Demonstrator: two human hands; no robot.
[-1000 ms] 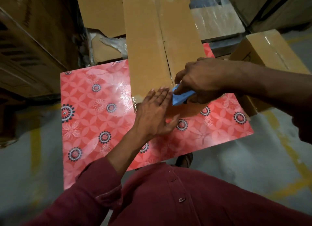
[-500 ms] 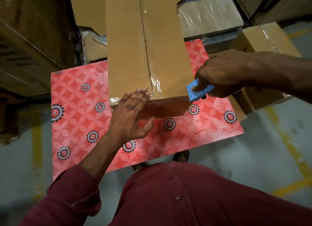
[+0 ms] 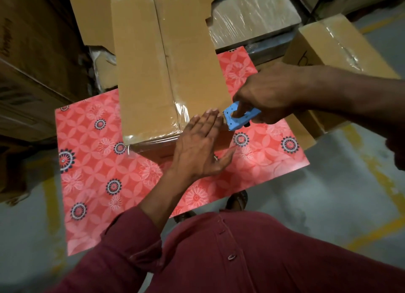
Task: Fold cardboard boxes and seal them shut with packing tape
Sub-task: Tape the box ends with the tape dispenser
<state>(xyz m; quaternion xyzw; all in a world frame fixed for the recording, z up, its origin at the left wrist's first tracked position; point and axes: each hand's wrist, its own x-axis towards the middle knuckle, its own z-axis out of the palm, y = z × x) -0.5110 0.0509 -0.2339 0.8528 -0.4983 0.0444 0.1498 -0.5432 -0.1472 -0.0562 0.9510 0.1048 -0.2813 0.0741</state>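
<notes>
A long closed cardboard box (image 3: 153,69) lies on a red flowered table top (image 3: 94,161), its top seam running away from me. Clear packing tape (image 3: 182,115) shines over the seam's near end and along the near edge. My left hand (image 3: 201,148) lies flat, fingers together, on the box's near right corner and front face. My right hand (image 3: 269,93) grips a blue tape dispenser (image 3: 237,118) just right of that corner, its front touching my left fingertips.
A taped cardboard box (image 3: 337,45) stands at the right of the table. Flat cardboard (image 3: 92,14) and a plastic-wrapped bundle (image 3: 252,16) lie behind. Large cartons (image 3: 32,51) rise at the left. Grey floor with yellow lines (image 3: 377,168) surrounds the table.
My left hand slid right along the box's near edge to its right corner. My right hand with the dispenser stayed by that corner, and the two now meet.
</notes>
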